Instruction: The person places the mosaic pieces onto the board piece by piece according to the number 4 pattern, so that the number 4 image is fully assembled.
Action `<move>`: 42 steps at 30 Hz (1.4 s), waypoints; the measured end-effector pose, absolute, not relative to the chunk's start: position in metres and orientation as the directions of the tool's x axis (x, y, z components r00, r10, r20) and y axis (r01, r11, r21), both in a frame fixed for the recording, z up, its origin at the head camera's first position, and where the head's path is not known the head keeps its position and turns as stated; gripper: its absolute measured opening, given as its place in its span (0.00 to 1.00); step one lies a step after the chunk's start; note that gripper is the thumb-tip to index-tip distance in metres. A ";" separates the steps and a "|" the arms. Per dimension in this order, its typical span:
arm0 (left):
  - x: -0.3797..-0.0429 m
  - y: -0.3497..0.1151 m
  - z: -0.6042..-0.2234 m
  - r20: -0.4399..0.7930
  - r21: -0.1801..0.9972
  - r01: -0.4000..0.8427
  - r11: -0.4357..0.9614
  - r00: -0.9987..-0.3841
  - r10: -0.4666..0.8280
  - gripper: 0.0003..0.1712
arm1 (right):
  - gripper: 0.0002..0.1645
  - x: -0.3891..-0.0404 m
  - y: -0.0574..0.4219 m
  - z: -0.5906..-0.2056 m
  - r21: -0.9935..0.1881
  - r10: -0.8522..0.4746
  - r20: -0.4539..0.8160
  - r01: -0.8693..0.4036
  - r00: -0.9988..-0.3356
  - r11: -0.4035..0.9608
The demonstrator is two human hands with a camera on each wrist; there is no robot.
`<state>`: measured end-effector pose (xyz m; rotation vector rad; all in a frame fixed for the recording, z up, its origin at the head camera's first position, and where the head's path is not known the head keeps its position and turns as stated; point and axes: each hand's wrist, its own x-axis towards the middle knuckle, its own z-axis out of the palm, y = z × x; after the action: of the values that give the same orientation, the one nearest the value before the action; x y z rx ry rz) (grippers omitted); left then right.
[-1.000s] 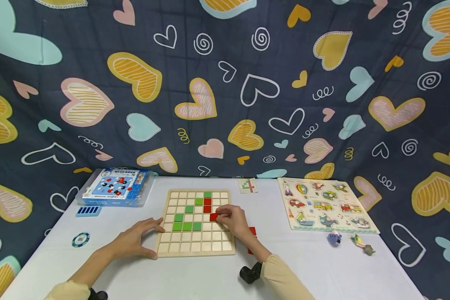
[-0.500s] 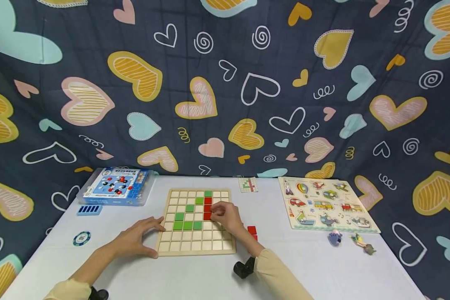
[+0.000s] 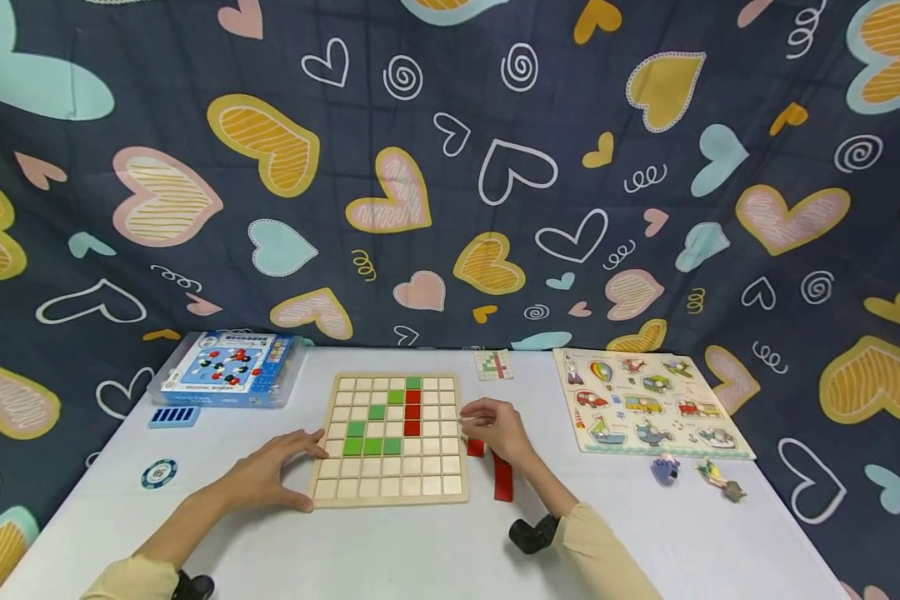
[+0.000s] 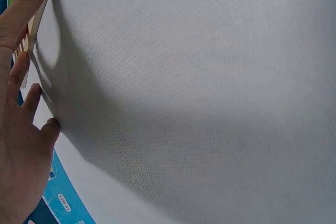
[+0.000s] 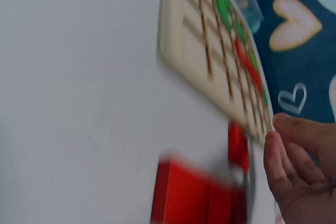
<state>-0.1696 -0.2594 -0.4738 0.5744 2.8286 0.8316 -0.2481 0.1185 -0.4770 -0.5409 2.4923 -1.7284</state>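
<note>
A wooden grid board lies on the white table with green tiles in a stepped outline. Red tiles form a short column beside them. At the board's left side my left hand rests with fingers spread, fingertips and thumb at its edge. My right hand is just off the board's right edge, fingers loosely bent and nothing seen between them. Below that hand are a single red tile and a row of red tiles; the right wrist view shows these loose red tiles blurred.
A small pattern card lies behind the board. Back left are a boxed molecule set, a blue slotted piece and a round chip. To the right are a picture puzzle board and small figurines.
The right hand first held a red tile over the board. That tile now sits at the bottom of the red column, and the hand has moved right, off the board. The left hand stays put.
</note>
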 end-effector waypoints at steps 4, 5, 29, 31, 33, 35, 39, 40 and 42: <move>-0.170 -0.260 -0.473 -0.022 0.541 0.321 0.777 -0.918 0.395 0.38 | 0.14 -0.246 0.140 -0.476 -0.896 -0.352 0.101 -0.239 -0.930 0.375; -0.170 -0.260 -0.473 -0.021 0.543 0.323 0.775 -0.917 0.397 0.38 | 0.15 -0.246 0.144 -0.476 -0.891 -0.370 0.089 -0.240 -0.925 0.386; -0.169 -0.260 -0.471 -0.006 0.561 0.335 0.757 -0.913 0.409 0.38 | 0.14 -0.257 0.165 -0.490 -0.822 -0.376 0.287 -0.428 -0.881 0.376; -0.169 -0.259 -0.471 -0.006 0.560 0.334 0.758 -0.914 0.407 0.38 | 0.14 -0.257 0.164 -0.492 -0.820 -0.356 0.277 -0.413 -0.892 0.396; -0.169 -0.259 -0.470 -0.007 0.561 0.332 0.758 -0.914 0.406 0.38 | 0.14 -0.258 0.162 -0.493 -0.826 -0.313 0.243 -0.365 -0.918 0.429; -0.169 -0.259 -0.471 -0.010 0.564 0.330 0.757 -0.914 0.407 0.38 | 0.15 -0.256 0.159 -0.492 -0.828 -0.267 0.217 -0.322 -0.939 0.459; -0.168 -0.260 -0.471 -0.009 0.571 0.329 0.752 -0.913 0.407 0.38 | 0.15 -0.253 0.154 -0.493 -0.842 -0.199 0.191 -0.265 -0.961 0.470; -0.168 -0.260 -0.471 -0.008 0.572 0.331 0.751 -0.913 0.409 0.38 | 0.15 -0.251 0.152 -0.493 -0.849 -0.187 0.186 -0.254 -0.965 0.464; -0.168 -0.259 -0.472 -0.005 0.571 0.334 0.750 -0.912 0.411 0.37 | 0.15 -0.249 0.150 -0.494 -0.862 -0.178 0.187 -0.248 -0.966 0.443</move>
<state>-0.1683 -0.2595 -0.4718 0.6024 2.8155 0.8814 -0.2490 0.1504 -0.4940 -0.4026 2.7257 -1.6471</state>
